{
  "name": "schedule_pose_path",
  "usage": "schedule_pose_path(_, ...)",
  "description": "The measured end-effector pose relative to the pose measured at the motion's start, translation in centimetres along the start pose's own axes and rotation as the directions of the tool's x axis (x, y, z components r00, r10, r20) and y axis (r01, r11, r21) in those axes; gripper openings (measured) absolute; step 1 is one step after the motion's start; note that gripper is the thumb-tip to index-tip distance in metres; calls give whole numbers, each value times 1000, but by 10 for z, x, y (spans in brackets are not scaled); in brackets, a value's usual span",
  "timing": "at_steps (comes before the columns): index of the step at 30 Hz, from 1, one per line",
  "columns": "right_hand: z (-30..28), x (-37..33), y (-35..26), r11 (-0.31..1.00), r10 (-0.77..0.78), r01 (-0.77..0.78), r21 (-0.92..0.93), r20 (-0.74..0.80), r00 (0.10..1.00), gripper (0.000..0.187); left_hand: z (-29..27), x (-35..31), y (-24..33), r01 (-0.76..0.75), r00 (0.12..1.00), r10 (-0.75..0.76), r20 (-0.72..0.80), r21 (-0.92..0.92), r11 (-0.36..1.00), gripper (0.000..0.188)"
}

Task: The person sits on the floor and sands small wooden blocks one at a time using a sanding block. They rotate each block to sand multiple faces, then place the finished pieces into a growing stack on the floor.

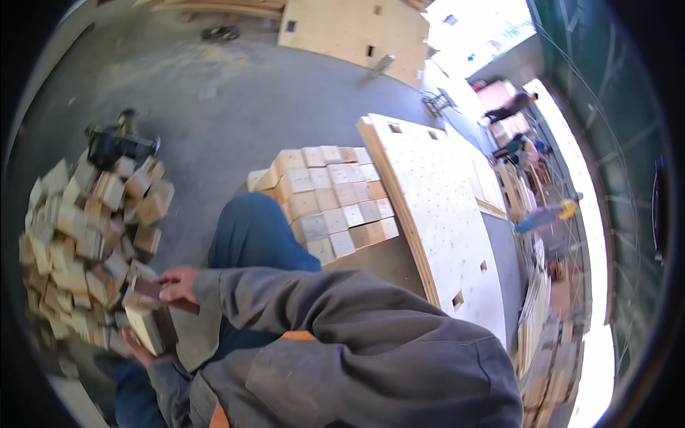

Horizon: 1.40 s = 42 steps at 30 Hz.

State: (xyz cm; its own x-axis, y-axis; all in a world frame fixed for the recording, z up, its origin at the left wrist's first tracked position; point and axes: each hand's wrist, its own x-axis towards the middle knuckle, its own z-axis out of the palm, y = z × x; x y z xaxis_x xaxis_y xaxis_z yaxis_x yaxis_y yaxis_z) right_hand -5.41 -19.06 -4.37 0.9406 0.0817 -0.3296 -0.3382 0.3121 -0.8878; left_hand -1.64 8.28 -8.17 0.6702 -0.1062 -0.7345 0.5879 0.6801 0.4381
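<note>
My left hand (141,349) is closed round a pale wooden block (145,327) from below, over the edge of a heap of loose blocks. Just above it, my right hand (180,287) grips a thin, flat, dark brown piece (146,288). That piece lies against or just over the upper end of the block; I cannot tell whether they touch. Its kind is unclear in the blur. Close by on the left spreads the heap of cut wooden blocks (89,239). My knee (250,232) is bent to the right of my hands.
A neat stack of square-ended blocks (332,192) stands beyond my knee, beside a large plywood panel (449,214). A black and yellow-green tool (123,139) sits by the heap. More plywood (349,36) lies at the back. Another person (510,107) works far right.
</note>
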Motion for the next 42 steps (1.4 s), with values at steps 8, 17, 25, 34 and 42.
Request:
schedule_pose_path(8, -1, -33, -63, 998, 13, -21, -56, -139, 990, 53, 96, -68, -18, -11, 996, -3, 88, 159, 987, 63)
schedule_pose_path(17, -35, -50, -58, 995, -84, 66, -69, -306, 948, 54, 84, 3, -46, -282, 937, 202, 285, 279, 918, 53)
schedule_pose_path(25, -53, -67, -55, 982, -44, -28, -185, -373, 927, 61, 108, 11, -51, -72, 983, -4, 185, 404, 912, 68)
schedule_pose_path(34, -46, -80, -61, 960, 11, -117, -255, -383, 924, 66, 157, -58, -60, 208, 958, -272, 94, 425, 881, 78)
schedule_pose_path(42, -39, -77, -61, 939, -14, -125, -321, -398, 917, 69, 81, 47, -57, -63, 824, -201, 529, 438, 897, 67)
